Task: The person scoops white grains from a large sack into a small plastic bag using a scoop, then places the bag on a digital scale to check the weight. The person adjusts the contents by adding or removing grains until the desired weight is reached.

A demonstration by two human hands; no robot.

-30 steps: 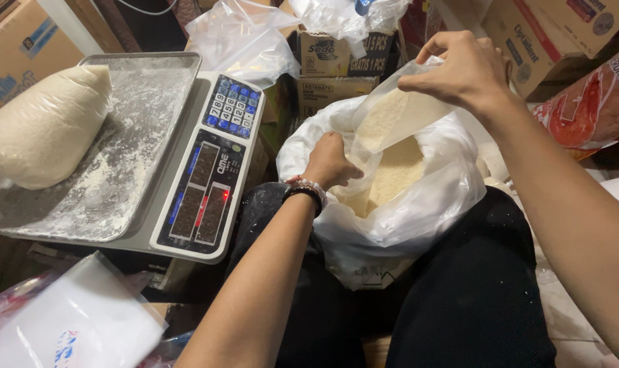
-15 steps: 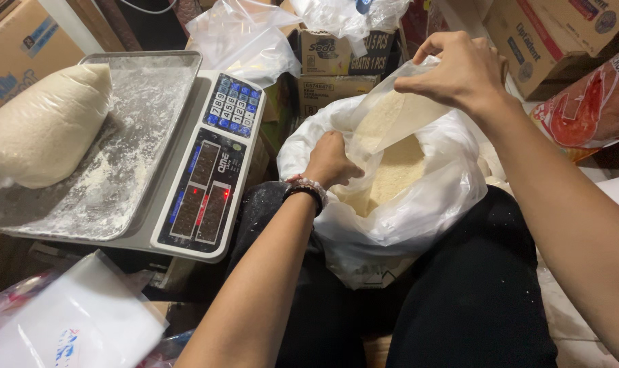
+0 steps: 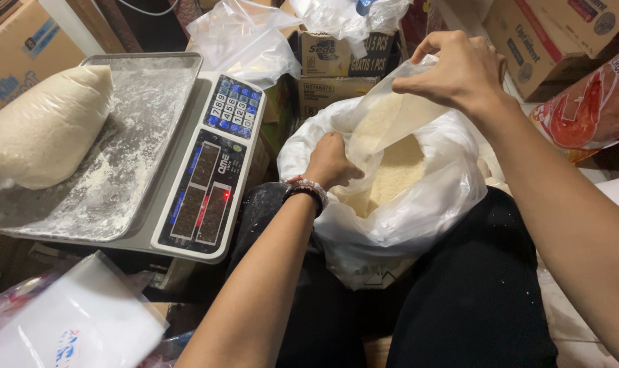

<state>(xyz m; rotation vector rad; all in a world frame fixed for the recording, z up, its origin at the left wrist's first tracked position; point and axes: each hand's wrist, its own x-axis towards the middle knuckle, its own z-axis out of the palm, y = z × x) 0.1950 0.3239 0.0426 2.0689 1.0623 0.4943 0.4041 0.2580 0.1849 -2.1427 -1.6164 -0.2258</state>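
Small clear plastic bag point(image 3: 384, 119), partly filled with a pale grainy powder, is held up by its mouth over a large white sack point(image 3: 391, 204); the bag's top edge is pinched between the thumb and fingers of the right hand point(image 3: 459, 71), which is closed on the plastic; the bag's lower end hangs down into the sack's open mouth. The left hand point(image 3: 330, 163) is dipped into the sack beside the small bag, its fingers curled and hidden in the powder, so what they grip cannot be told; a beaded bracelet point(image 3: 308, 189) is worn at that wrist. The sack is rested on the lap of the person, between legs in black trousers point(image 3: 473, 300) dusted with white. A digital scale point(image 3: 207, 184) is set just beside the sack, on the left; its metal tray point(image 3: 139, 136) is coated with spilled powder, and a filled, closed bag point(image 3: 44, 126) is laid at the tray's left edge. A stack of flat empty plastic bags point(image 3: 71, 320) is seen near the scale's front corner; cardboard boxes point(image 3: 337, 61) are stacked behind the sack.
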